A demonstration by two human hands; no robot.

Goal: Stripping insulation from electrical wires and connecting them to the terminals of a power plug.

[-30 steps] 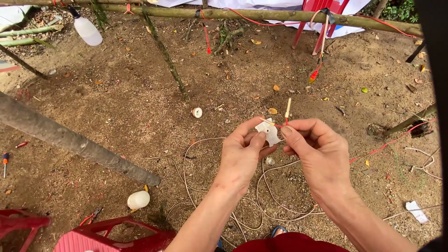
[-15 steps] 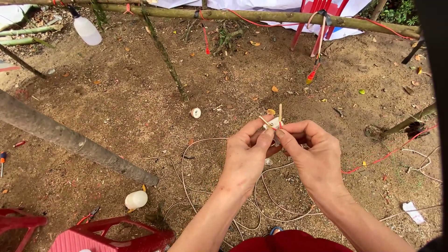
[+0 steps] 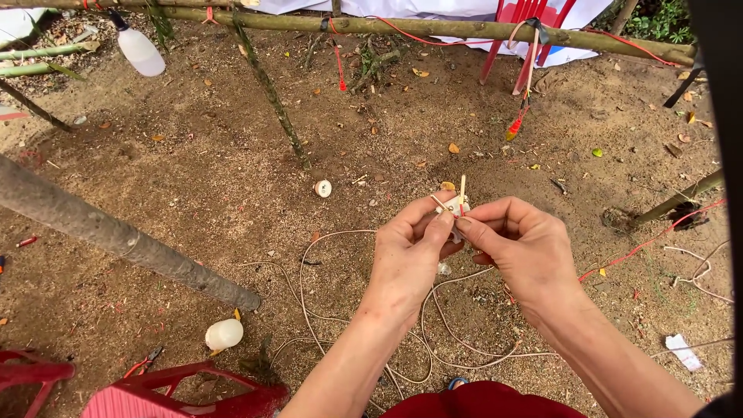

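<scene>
I see both hands meeting over the dirt ground (image 3: 193,193), just above the middle of the view. The left hand (image 3: 409,255) and the right hand (image 3: 520,249) pinch one small white fitting (image 3: 457,206) between thumb and fingertips, so both sets of fingers are clenched on it. The piece sits at the far tips of the fingers, about equally close to each hand. A short pale wire end (image 3: 463,186) sticks up from it, its long axis nearly upright, pointing away from me. A thin beige cord (image 3: 309,263) runs down from the fitting and loops on the ground near my wrists.

Left and near, a white bulb-like object (image 3: 224,334) lies beside the end of a grey pole (image 3: 116,236). A small white round cap (image 3: 323,188) rests on the ground left of the hands. Far left, a white plastic bottle (image 3: 139,48) hangs. Near right, a small white paper scrap (image 3: 683,351) lies flat; I cannot read anything on it.
</scene>
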